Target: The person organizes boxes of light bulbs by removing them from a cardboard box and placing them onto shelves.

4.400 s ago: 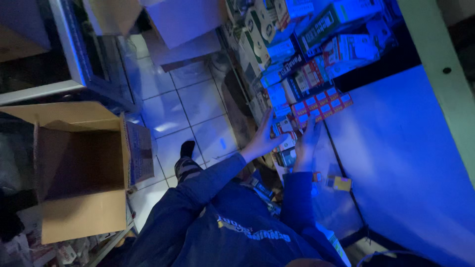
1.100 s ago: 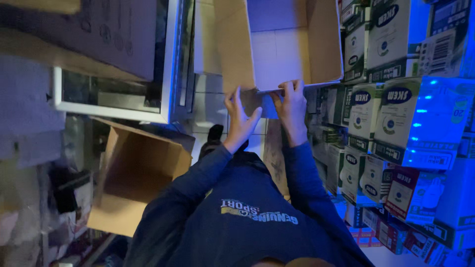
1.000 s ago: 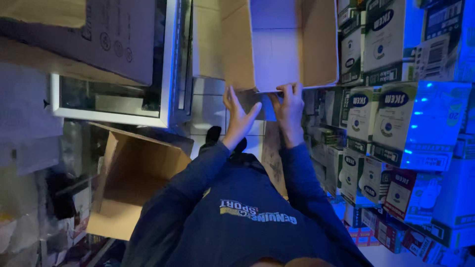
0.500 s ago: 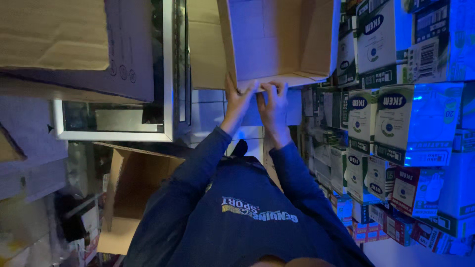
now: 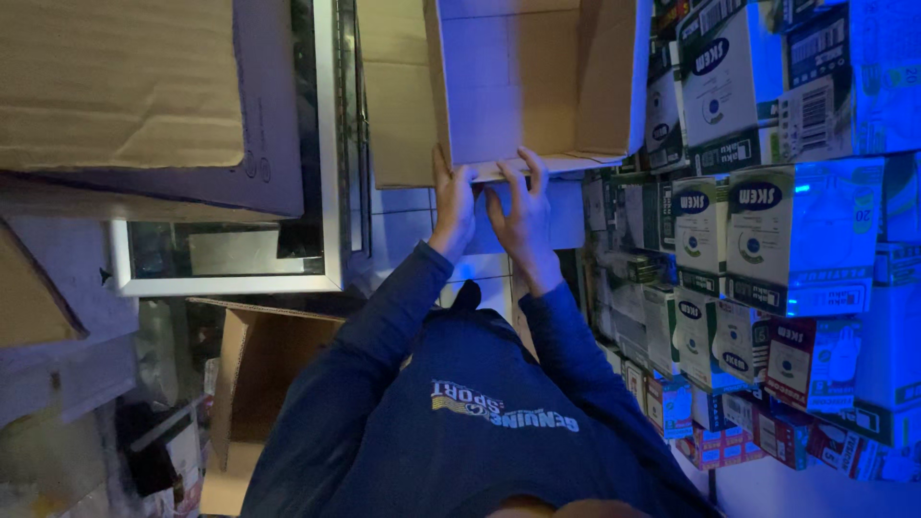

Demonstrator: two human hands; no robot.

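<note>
Seen from above, a person in a dark blue sweatshirt reaches both arms out to an open cardboard box (image 5: 537, 86). The left hand (image 5: 453, 197) and right hand (image 5: 523, 206) lie side by side, fingers spread flat against the box's near flap and edge, gripping nothing else. The box looks empty inside. With only its edge held, it could tip or slide away. Stacked blue-and-white cartons (image 5: 787, 230) crowd the right side. A metal-framed glass case (image 5: 230, 254) and another open box (image 5: 259, 384) hem in the left, leaving a narrow tiled floor (image 5: 403, 240).
</note>
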